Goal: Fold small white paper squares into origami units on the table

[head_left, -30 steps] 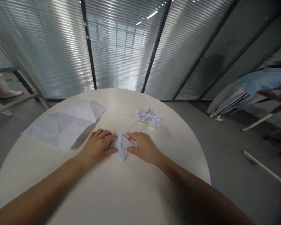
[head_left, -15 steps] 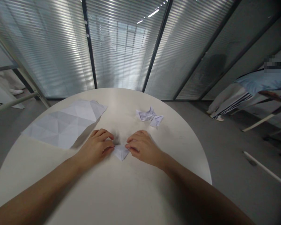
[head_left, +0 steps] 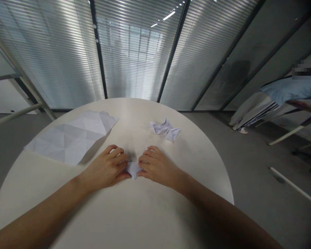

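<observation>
A small folded piece of white paper (head_left: 133,168) lies on the round white table (head_left: 150,214), its point toward me. My left hand (head_left: 111,166) grips its left side, with the thumb at the near edge and the fingers curled over the far part. On the opposite side my right hand (head_left: 154,165) holds the paper in a similar pinch. Both hands partly cover it. Beyond my right hand sit folded paper shapes (head_left: 166,128) with raised points. A large creased sheet of paper (head_left: 69,136) spreads out to the left of my left hand.
Glass panels with blinds (head_left: 134,62) stand behind the table. A metal frame (head_left: 28,77) is at the left. On the right, a person in a light blue top (head_left: 290,91) bends over beside another table. A white bar (head_left: 295,186) shows above the grey floor.
Both thumbs have moved nearer to me along the paper's sides. The paper's near point looks shorter and more bunched. The large sheet and the folded shapes stay put.
</observation>
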A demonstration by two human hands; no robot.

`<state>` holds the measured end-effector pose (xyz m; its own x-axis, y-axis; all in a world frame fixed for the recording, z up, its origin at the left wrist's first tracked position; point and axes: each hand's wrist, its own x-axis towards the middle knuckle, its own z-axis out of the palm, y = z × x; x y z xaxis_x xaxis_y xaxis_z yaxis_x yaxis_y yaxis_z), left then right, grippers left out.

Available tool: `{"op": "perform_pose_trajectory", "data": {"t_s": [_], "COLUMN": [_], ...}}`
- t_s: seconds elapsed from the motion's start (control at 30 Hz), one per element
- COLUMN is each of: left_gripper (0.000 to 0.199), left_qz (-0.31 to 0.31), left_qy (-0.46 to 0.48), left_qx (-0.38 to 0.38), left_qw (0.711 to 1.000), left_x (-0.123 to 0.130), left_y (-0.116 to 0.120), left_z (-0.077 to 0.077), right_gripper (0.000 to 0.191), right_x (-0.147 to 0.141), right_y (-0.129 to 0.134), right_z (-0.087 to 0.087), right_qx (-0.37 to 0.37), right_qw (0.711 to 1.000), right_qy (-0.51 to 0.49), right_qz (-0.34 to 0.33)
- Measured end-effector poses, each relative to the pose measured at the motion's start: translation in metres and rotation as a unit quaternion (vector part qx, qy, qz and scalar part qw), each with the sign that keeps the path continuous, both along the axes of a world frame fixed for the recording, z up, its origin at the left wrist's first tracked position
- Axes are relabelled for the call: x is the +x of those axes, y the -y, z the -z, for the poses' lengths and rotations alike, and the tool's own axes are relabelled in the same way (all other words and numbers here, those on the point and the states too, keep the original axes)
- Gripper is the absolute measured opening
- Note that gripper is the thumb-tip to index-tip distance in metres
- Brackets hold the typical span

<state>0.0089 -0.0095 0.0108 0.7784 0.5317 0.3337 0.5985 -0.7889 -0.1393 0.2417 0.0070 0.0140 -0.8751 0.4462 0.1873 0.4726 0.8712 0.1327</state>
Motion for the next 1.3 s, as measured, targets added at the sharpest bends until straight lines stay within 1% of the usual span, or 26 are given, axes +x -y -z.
{"op": "perform_pose_trajectory", "data": {"t_s": [0.1,0.2,0.27,0.33,0.37,0.47,0.5,0.57,0.63,0.7,0.73,0.8,0.9,1.0,1.13,1.2,1.3], "left_gripper": [0.031,0.025,0.022,0.021,0.021,0.017,0.016,0.014,0.01,0.008,0.013,0.022,0.021,0.016,0.011,0.012,0.017], "left_qz": [0.005,0.028,0.037,0.024,0.01,-0.014,-0.017,-0.023,-0.037,-0.046,-0.043,-0.024,-0.002,-0.008,-0.005,-0.009,-0.012], "left_qy": [-0.013,-0.042,-0.053,-0.041,-0.027,0.032,0.053,0.089,0.137,0.199,0.22,0.221,0.173,0.165,0.17,0.182,0.21], "left_qx": [0.036,0.077,0.087,0.076,0.064,0.014,-0.005,-0.048,-0.09,-0.1,-0.094,-0.076,-0.06,-0.041,-0.037,-0.055,-0.11], "left_qw": [0.999,0.996,0.994,0.996,0.998,0.999,0.998,0.995,0.986,0.974,0.97,0.972,0.983,0.985,0.985,0.982,0.972], "left_x": [0.0,0.003,0.005,0.006,0.006,0.003,0.002,-0.001,-0.002,-0.003,-0.002,0.0,0.005,0.009,0.01,0.009,0.008], "left_y": [0.0,0.002,0.003,0.003,0.002,-0.002,-0.003,-0.006,-0.006,-0.005,-0.004,-0.001,0.004,0.006,0.006,0.006,0.006], "left_z": [0.003,0.006,0.007,0.009,0.009,0.009,0.009,0.009,0.009,0.01,0.01,0.012,0.013,0.012,0.009,0.009,0.01], "right_gripper": [0.031,0.038,0.042,0.043,0.039,0.022,0.019,0.019,0.019,0.016,0.016,0.016,0.016,0.017,0.011,0.012,0.018], "right_x": [0.001,0.004,0.004,0.003,0.002,-0.002,-0.003,-0.004,-0.004,-0.006,-0.007,-0.011,-0.019,-0.024,-0.027,-0.027,-0.028], "right_y": [-0.002,-0.004,-0.005,-0.005,-0.005,-0.007,-0.007,-0.008,-0.008,-0.006,-0.004,0.0,0.006,0.012,0.016,0.017,0.017], "right_z": [-0.001,-0.003,-0.003,-0.001,0.0,0.005,0.006,0.006,0.005,0.003,0.001,-0.001,-0.001,0.0,0.0,0.0,0.001], "right_qx": [-0.009,-0.044,-0.064,-0.07,-0.068,-0.063,-0.07,-0.103,-0.153,-0.204,-0.228,-0.267,-0.307,-0.337,-0.373,-0.383,-0.406], "right_qw": [1.0,0.998,0.997,0.996,0.996,0.993,0.99,0.976,0.951,0.921,0.908,0.885,0.855,0.835,0.82,0.816,0.803], "right_qy": [-0.008,-0.035,-0.047,-0.054,-0.057,-0.083,-0.104,-0.17,-0.252,-0.314,-0.334,-0.359,-0.384,-0.396,-0.4,-0.405,-0.418], "right_qz": [-0.014,-0.027,-0.024,-0.007,0.007,0.051,0.064,0.084,0.095,0.102,0.109,0.131,0.166,0.179,0.168,0.152,0.122]}}
